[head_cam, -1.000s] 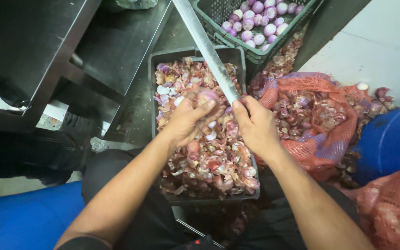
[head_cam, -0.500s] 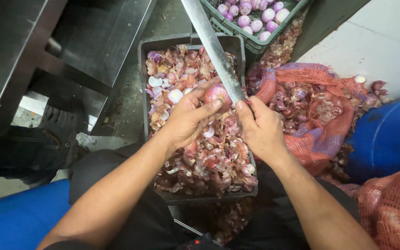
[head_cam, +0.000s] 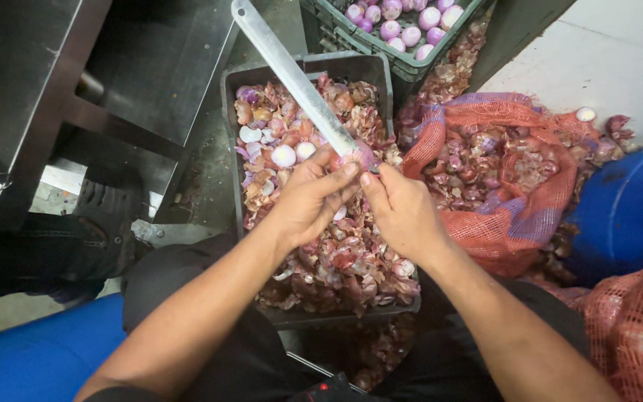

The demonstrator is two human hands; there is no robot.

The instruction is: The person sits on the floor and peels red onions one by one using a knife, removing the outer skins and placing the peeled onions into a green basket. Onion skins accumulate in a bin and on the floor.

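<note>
My left hand (head_cam: 310,195) and my right hand (head_cam: 398,208) meet over a dark crate (head_cam: 378,68) full of reddish onion skins. Together their fingertips pinch a small pink onion (head_cam: 361,154), pressed against a long steel blade (head_cam: 292,74) that slants up and away to the upper left. The blade's lower end is hidden behind my fingers. A few peeled pale onions (head_cam: 285,155) lie among the skins just left of my left hand.
A green crate (head_cam: 403,65) of peeled purple-white onions stands beyond. An orange mesh sack (head_cam: 500,171) of unpeeled onions lies open at right, another sack (head_cam: 634,327) at lower right. A blue barrel (head_cam: 630,208) is at right, a metal table frame (head_cam: 68,112) at left.
Both hands have drawn closer together on the onion at the blade. The view has shifted slightly, with the crate now sitting a little lower in view.
</note>
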